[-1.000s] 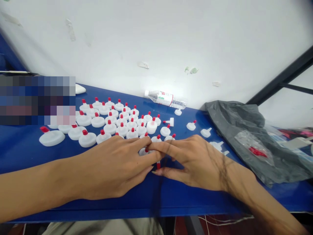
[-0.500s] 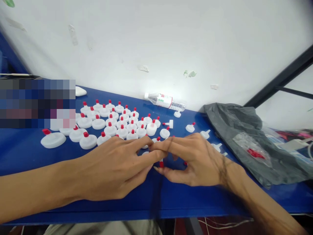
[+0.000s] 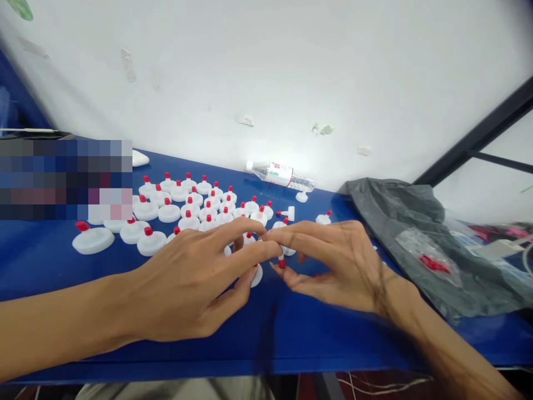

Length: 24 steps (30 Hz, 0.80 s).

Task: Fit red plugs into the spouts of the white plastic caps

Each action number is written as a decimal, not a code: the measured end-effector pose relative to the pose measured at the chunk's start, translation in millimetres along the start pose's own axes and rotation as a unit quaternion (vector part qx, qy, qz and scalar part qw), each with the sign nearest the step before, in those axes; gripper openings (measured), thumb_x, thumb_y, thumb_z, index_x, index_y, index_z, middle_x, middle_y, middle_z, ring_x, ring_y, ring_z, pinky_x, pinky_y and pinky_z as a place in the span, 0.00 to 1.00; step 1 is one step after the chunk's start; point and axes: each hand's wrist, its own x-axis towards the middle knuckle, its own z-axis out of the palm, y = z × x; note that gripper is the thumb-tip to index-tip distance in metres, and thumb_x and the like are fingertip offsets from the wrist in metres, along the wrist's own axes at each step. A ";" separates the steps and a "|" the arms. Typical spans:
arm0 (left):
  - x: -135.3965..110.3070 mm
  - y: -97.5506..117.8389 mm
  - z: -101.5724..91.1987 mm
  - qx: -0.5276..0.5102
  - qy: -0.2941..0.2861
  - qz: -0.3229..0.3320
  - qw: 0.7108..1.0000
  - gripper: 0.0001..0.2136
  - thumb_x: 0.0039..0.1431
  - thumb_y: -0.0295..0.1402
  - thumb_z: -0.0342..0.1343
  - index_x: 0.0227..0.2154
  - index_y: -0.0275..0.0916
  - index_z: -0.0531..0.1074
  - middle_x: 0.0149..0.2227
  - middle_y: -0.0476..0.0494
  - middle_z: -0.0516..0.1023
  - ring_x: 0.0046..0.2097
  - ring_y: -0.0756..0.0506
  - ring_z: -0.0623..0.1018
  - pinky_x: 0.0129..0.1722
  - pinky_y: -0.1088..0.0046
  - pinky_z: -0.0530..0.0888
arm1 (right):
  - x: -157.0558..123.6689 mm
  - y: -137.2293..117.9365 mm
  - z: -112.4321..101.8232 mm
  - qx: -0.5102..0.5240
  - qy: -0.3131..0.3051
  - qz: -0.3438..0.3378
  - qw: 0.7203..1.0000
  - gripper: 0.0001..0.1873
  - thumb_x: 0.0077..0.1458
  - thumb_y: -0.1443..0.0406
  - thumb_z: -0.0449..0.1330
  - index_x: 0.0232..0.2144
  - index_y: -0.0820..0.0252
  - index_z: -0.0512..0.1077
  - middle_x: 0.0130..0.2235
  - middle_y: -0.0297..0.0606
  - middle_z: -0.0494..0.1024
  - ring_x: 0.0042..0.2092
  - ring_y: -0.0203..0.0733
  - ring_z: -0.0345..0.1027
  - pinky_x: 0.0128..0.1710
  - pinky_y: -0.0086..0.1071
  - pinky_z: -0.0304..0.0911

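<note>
My left hand (image 3: 204, 278) has its thumb and a finger closed at the red tip of a white nozzle cap (image 3: 257, 276) low over the table. Its upper fingers stretch across to meet the fingertips of my right hand (image 3: 328, 261). Between the thumb and fingers of my right hand is a second nozzle cap (image 3: 282, 260), its red tip pointing down; its upper part is hidden. Behind the hands, many white round nozzle caps (image 3: 169, 211) with red tips stand upright in a group, some partly covered by my left hand.
A clear plastic bottle (image 3: 281, 173) lies by the wall. Loose nozzle pieces (image 3: 302, 196) are scattered on the blue table (image 3: 233, 339). To the right lies a grey plastic bag (image 3: 387, 205) with a small clear bag of red tips (image 3: 433, 263) on it. A blurred patch covers the left.
My left thumb has drawn back to the left, uncovering a nozzle cap beside it. The right fingertips and the red tip in them have risen slightly and shifted right.
</note>
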 end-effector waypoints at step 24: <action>-0.5 -5.2 9.2 0.034 -0.014 0.030 0.999 0.10 0.68 0.24 0.51 0.49 0.34 0.71 0.55 0.34 0.72 0.62 0.31 0.68 0.58 0.47 0.69 | 1.1 7.7 3.1 0.000 -0.015 0.000 1.000 0.17 0.69 0.55 0.56 0.44 0.58 0.79 0.24 0.30 0.79 0.23 0.34 0.70 0.26 0.30 0.51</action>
